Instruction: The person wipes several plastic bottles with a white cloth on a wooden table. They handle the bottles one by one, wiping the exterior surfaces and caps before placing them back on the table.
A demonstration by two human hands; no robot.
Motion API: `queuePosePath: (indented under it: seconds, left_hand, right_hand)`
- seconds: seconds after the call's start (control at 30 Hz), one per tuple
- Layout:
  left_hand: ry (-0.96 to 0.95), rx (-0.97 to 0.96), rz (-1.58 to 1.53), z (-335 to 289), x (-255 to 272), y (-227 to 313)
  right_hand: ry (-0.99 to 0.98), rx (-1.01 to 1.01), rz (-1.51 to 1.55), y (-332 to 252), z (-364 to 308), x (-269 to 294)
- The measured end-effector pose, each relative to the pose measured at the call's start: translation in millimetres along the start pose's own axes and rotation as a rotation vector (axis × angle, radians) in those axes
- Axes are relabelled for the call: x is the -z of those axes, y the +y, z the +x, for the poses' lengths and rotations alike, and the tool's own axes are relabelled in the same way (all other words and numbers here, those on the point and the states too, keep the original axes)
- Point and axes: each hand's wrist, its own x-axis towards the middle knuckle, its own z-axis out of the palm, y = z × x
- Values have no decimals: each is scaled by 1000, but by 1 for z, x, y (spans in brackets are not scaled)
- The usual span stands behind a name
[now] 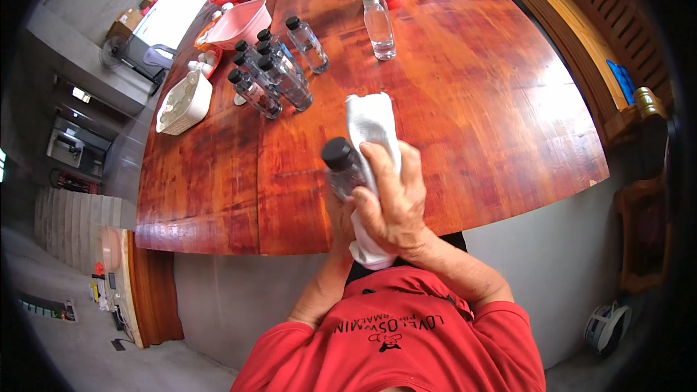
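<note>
Left hand (339,221) is gripping a clear, black-capped plastic bottle (344,180); right hand (397,207) is pinching a long white cloth (373,120). Seemingly wiping; next needing steady turning.

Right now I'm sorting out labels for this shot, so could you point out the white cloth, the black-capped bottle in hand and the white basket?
White cloth (375,128): head view, on its upper part.
Black-capped bottle (347,178): head view, on its clear body below the cap.
White basket (196,108): head view, on its outer wall.
</note>
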Motion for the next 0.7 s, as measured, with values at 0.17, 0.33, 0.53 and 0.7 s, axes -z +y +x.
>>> queuePosePath:
  seconds: [0.17,0.33,0.53,0.7]
  left_hand:
    - [161,52,-28,9,11,16]
    - [173,116,-381,17,5,28]
    - [70,128,-568,12,-1,23]
    - [94,85,-672,12,-7,21]
  right_hand:
    - [-28,-133,52,9,-47,-20]
    - [-65,-989,1046,47,-79,-42]
    - [-96,-1330,1982,38,-52,-38]
    - [-240,-1138,2085,12,-13,-4]
